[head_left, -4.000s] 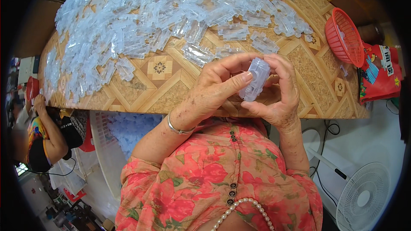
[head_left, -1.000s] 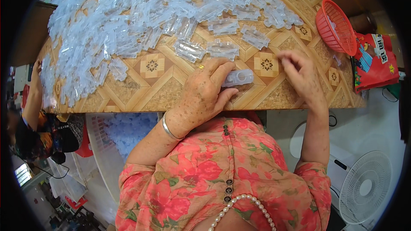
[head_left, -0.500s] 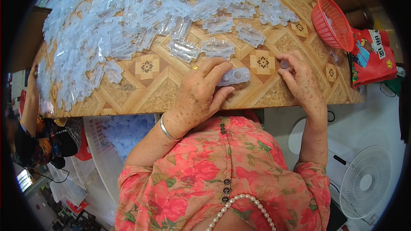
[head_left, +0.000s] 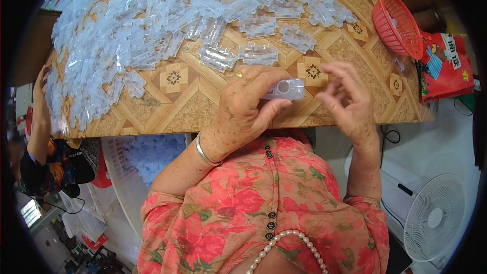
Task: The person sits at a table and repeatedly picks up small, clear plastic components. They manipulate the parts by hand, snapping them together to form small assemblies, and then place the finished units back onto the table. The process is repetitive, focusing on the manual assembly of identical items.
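My left hand (head_left: 253, 94) is closed on a clear plastic piece (head_left: 296, 90), oblong with a round opening near its middle. Thumb and fingers pinch its left end just above the near part of the table. To the right of that piece, my right hand (head_left: 350, 104) is raised with thumb and fingers curved and apart. Nothing shows between them, though the fingertips are slightly blurred. Beyond my left hand lie loose clear plastic pieces (head_left: 257, 54), the nearest ones separate from the heap.
A large heap of clear plastic pieces (head_left: 142, 25) covers the table's far and left side. A red plastic basket (head_left: 398, 30) and a red bag (head_left: 446, 71) stand at the right edge. Below are a white crate (head_left: 119, 172) and a fan (head_left: 435, 217). Another person's arm (head_left: 39, 116) reaches in at left.
My right hand has moved slightly left toward the clear piece, and the small round disc it held no longer shows in its fingers. My left hand shifted a little right with its piece.
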`<control>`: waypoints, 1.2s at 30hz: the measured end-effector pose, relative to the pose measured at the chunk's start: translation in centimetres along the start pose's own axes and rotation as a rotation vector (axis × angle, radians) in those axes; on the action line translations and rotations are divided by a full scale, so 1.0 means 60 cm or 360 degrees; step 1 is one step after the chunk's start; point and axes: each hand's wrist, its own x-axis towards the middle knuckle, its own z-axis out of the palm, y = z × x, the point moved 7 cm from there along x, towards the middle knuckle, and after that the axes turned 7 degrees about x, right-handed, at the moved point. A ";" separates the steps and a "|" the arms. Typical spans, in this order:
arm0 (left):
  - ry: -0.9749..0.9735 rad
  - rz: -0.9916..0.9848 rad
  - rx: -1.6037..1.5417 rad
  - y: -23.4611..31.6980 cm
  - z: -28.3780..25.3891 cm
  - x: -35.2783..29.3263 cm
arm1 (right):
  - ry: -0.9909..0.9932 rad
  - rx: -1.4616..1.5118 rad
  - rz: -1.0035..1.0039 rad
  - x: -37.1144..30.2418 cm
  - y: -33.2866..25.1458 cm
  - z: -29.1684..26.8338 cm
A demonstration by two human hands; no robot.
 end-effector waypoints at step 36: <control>-0.0060 -0.0045 0.0448 -0.002 0.001 -0.004 | 0.0342 -0.0626 -0.0038 -0.013 0.050 -0.030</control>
